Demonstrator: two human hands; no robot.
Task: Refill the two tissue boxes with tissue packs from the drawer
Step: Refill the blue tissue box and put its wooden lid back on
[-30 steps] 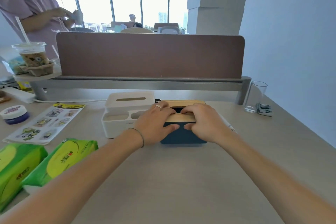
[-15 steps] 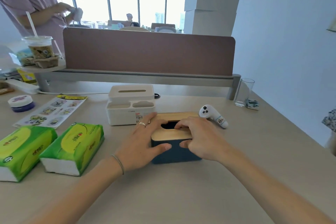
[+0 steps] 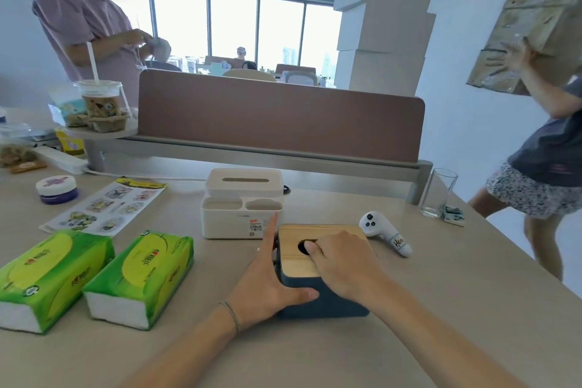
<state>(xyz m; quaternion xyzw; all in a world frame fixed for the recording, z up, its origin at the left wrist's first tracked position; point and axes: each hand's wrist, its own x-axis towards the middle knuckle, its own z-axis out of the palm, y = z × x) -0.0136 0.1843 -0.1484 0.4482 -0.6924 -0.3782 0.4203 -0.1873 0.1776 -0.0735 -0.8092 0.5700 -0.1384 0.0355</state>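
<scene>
A dark blue tissue box [image 3: 327, 302] with a wooden lid [image 3: 294, 257] stands on the desk in front of me. My left hand [image 3: 267, 280] clasps its left side, thumb across the front wall. My right hand [image 3: 341, 263] lies on the lid with a fingertip in the round slot. Behind it stands a white tissue box [image 3: 242, 201] with a slotted lid and two front compartments. Two green tissue packs [image 3: 141, 277] [image 3: 50, 274] lie side by side at the left.
A white controller [image 3: 382, 231] lies right of the blue box, a glass [image 3: 437, 192] behind it. A sticker sheet [image 3: 107, 206], a jar [image 3: 56, 189] and a drink cup [image 3: 100, 101] are at far left. A brown divider [image 3: 280, 118] closes the back. A person carrying a cardboard box [image 3: 535, 19] passes at right.
The blue box has come toward me, away from the white box. My right hand shifted onto the lid's slot and my left hand went to the box's side. The view rose.
</scene>
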